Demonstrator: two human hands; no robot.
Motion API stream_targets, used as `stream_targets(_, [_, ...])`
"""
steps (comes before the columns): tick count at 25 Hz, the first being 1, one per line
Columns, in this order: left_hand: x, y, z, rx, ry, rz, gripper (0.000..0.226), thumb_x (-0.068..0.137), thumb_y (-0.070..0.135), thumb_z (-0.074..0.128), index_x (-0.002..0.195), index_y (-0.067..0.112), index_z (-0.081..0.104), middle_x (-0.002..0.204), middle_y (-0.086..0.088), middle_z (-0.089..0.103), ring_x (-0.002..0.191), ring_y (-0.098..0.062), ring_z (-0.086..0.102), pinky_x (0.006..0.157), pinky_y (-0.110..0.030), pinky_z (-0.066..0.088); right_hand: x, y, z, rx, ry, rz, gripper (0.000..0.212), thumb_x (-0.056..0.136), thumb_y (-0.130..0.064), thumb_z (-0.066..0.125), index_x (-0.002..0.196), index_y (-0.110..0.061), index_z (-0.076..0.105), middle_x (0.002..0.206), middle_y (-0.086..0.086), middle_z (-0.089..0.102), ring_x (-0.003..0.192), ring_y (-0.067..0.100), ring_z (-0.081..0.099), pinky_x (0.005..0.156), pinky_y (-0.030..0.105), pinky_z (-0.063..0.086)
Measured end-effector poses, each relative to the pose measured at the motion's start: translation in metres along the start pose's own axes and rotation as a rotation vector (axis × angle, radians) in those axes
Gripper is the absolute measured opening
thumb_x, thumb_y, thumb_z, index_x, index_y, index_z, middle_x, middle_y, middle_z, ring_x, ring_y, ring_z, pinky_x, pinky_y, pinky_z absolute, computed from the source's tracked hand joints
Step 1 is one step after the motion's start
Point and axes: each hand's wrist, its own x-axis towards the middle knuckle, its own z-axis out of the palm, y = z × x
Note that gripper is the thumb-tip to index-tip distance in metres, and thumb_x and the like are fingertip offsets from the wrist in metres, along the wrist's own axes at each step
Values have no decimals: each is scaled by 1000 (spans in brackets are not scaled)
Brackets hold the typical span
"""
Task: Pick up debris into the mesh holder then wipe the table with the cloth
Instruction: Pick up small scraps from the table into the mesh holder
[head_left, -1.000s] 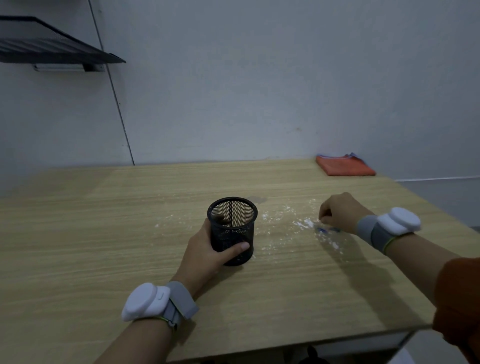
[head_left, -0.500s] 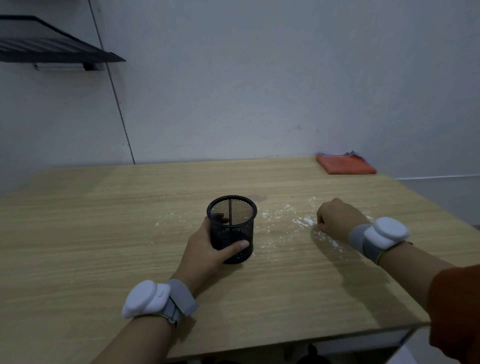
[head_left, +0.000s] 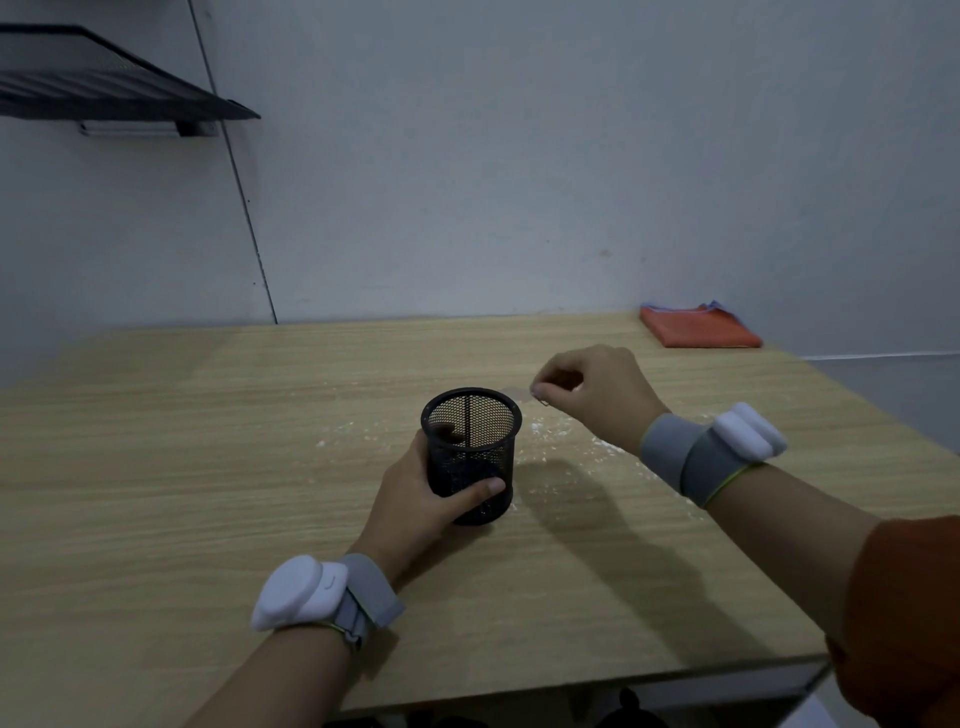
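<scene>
While the left hand (head_left: 415, 499) gripped the black mesh holder (head_left: 470, 452) with curled fingers and thumb, the holder stood upright on the wooden table (head_left: 156, 467). Up in the air, just right of the holder's rim, the right hand (head_left: 597, 395) pinched 1 tiny piece of debris (head_left: 540, 399) between its fingertips. White crumbs (head_left: 550, 431) lay on the table near the holder. An orange cloth (head_left: 698, 328) lay folded at the far right corner.

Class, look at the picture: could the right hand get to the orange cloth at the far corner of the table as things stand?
Probably yes. The cloth lies beyond the right hand with only bare table between them. But its fingertips pinch a small piece of debris, so it would likely drop that into the holder first.
</scene>
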Motion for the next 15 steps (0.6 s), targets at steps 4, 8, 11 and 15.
stream_targets(4, [2,-1,0,8,-4,0,58,57,46,85,105,48,52,97,31,66,93,21,59,73,0,46,-2,-33,8,88,-20,-112,11,82,-22,70,86,-18,78,78,-2,75,74,7,65,72,11,46])
stream_targets(8, [2,-2,1,-3,-4,12,59,55,47,84,105,47,53,95,35,67,93,18,60,73,1,45,-7,-24,13,101,64,-156,13,84,-17,67,90,-15,78,87,2,78,81,14,69,80,20,51])
stream_targets(11, [0,-4,1,-38,-6,1,65,52,53,83,111,43,54,99,32,69,95,14,62,74,-1,47,-1,23,-3,-107,85,-5,16,86,-13,63,95,-11,77,96,7,77,91,22,69,88,27,50])
stream_targets(15, [0,-4,1,-37,-2,13,68,51,58,81,112,42,55,102,36,66,95,13,63,75,-1,48,-7,94,-26,-434,-105,262,24,89,-9,55,102,-12,74,113,11,71,110,28,61,98,33,47])
